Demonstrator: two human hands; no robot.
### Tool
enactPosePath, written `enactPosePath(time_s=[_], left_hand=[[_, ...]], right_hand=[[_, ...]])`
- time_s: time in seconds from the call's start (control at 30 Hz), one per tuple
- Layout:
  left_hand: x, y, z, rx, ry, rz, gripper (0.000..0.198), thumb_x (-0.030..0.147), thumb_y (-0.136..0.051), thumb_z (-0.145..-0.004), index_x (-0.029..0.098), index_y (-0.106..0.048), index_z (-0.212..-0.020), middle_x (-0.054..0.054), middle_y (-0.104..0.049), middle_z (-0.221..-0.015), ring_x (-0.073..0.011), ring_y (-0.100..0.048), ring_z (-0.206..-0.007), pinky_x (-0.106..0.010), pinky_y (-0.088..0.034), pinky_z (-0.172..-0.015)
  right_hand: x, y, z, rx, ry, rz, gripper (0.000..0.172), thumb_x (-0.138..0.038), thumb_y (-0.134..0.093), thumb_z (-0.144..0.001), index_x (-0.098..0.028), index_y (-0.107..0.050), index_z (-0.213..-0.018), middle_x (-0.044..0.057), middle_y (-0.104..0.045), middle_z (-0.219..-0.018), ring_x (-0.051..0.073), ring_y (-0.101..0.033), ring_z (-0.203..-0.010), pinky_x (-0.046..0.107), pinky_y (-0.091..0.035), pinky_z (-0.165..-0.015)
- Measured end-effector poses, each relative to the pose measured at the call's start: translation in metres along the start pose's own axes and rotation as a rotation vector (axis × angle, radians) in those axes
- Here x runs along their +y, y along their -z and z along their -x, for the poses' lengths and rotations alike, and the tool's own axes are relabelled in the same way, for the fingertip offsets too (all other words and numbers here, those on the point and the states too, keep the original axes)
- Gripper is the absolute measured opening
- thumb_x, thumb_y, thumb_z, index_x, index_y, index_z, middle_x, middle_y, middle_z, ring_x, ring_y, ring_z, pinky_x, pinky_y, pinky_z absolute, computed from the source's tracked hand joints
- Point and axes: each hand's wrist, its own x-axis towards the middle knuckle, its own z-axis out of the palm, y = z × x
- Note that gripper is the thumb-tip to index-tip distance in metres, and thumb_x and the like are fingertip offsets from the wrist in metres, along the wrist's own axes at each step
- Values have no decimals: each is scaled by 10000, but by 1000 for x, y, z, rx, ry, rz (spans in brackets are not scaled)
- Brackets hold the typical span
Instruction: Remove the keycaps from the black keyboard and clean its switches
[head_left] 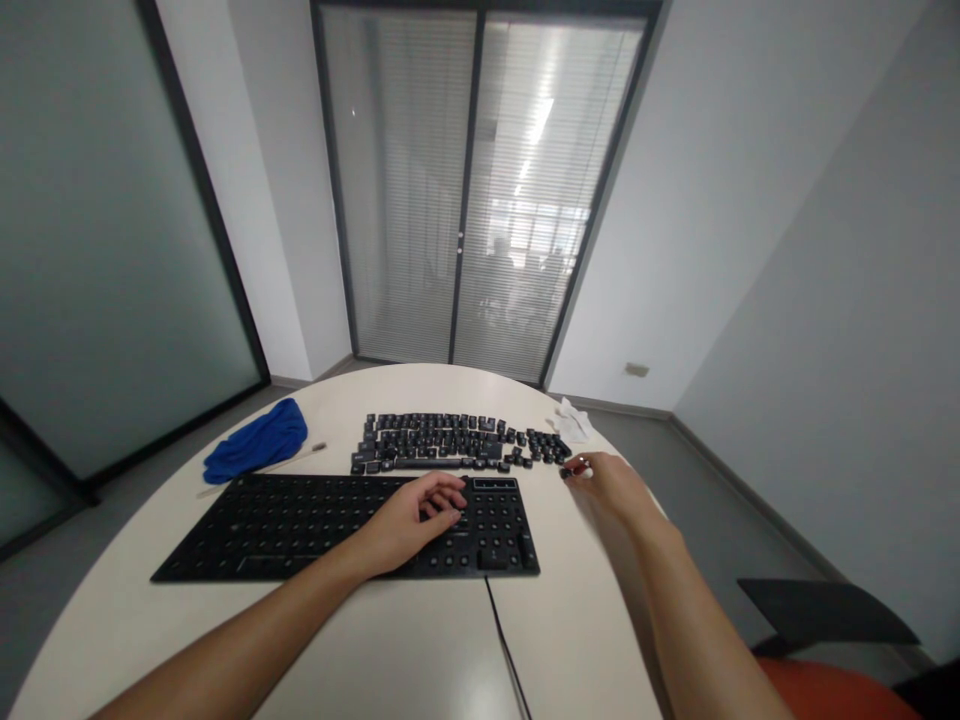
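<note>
A black keyboard base [315,515], most of its keycaps off, lies across the table. Over its right part rests my left hand [420,515], fingers loosely curled and slightly apart, with nothing seen in them. Behind the base, loose black keycaps [442,437] are laid out in rows, including a long space bar [427,464]. At the right end of these rows, my right hand [600,478] pinches a small dark keycap [568,472] close to the tabletop. A few larger keycaps sit on the base's number pad side.
The rounded white table [375,640] carries a blue cloth [259,440] and a thin brush [296,457] at left, and a crumpled white tissue [573,421] at back right. A black cable [504,640] runs toward me. A red and black chair [832,690] stands at right.
</note>
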Motion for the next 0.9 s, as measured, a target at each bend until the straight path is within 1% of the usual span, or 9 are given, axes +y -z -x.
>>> enactPosePath(time_s=[0.13,0.27,0.33,0.4,0.43,0.5,0.6,0.7,0.9], left_hand=[[-1,1,0,-4,-3,-2,318,236,-602,-834,172,-579,-1144,-72,-688,-1030,-177,-608,-873,-323,-475,-764],[0,0,0,-1,0,-18,316,232,-594,-838,175,-578,-1148,-69,-688,-1029,-173,-608,-863,-317,-481,-754],[1,-1,1,0,-2,-39,310,222,-592,-838,178,-581,-1144,-65,-689,-1024,-172,-611,-857,-317,-487,-758],[2,-2,3,-2,-15,-85,304,210,-594,-835,183,-587,-1138,-60,-692,-1017,-174,-617,-865,-324,-492,-780],[3,-3,4,-5,-29,-120,304,205,-600,-833,190,-589,-1137,-56,-691,-1019,-177,-620,-878,-329,-494,-799],[6,-4,8,-19,-83,-225,305,200,-621,-827,212,-598,-1131,-47,-685,-1046,-187,-619,-933,-345,-487,-856],[12,-5,14,-63,-205,-415,314,213,-672,-811,240,-607,-1117,-39,-663,-1117,-212,-589,-1040,-380,-450,-946],[17,-5,16,-110,-266,-527,351,226,-711,-793,247,-599,-1126,-41,-645,-1160,-233,-563,-1084,-402,-430,-968],[16,-5,15,-128,-283,-546,354,227,-701,-803,249,-589,-1137,-46,-641,-1158,-245,-561,-1075,-409,-428,-955]], right_hand=[[0,2,-2,-100,6,6,205,-214,-700,-753,-226,-787,-939,89,-756,-853,261,-697,-809,333,-474,-718],[-6,7,-1,-78,-23,11,265,-212,-727,-726,-211,-772,-987,91,-757,-879,262,-692,-808,322,-468,-698],[-14,13,0,-51,-22,-3,280,-271,-737,-734,-210,-762,-1006,83,-755,-860,251,-687,-764,310,-458,-665],[-26,21,2,6,20,-44,269,-405,-659,-823,-210,-761,-977,75,-746,-811,238,-674,-705,305,-442,-633],[-33,25,3,60,48,-75,318,-453,-572,-888,-203,-763,-929,79,-741,-795,235,-668,-696,307,-438,-636],[-49,30,8,177,74,-191,487,-493,-402,-975,-174,-750,-859,90,-722,-740,229,-658,-678,305,-440,-632],[-72,32,16,273,207,-409,567,-502,-296,-1014,-178,-736,-864,77,-702,-767,203,-646,-703,298,-461,-672],[-89,28,25,254,366,-538,644,-531,-238,-1019,-180,-731,-800,79,-674,-793,194,-620,-741,303,-460,-704],[-102,14,33,-9,325,-808,783,-688,-175,-955,-159,-696,-705,35,-549,-556,139,-522,-485,244,-393,-467]])
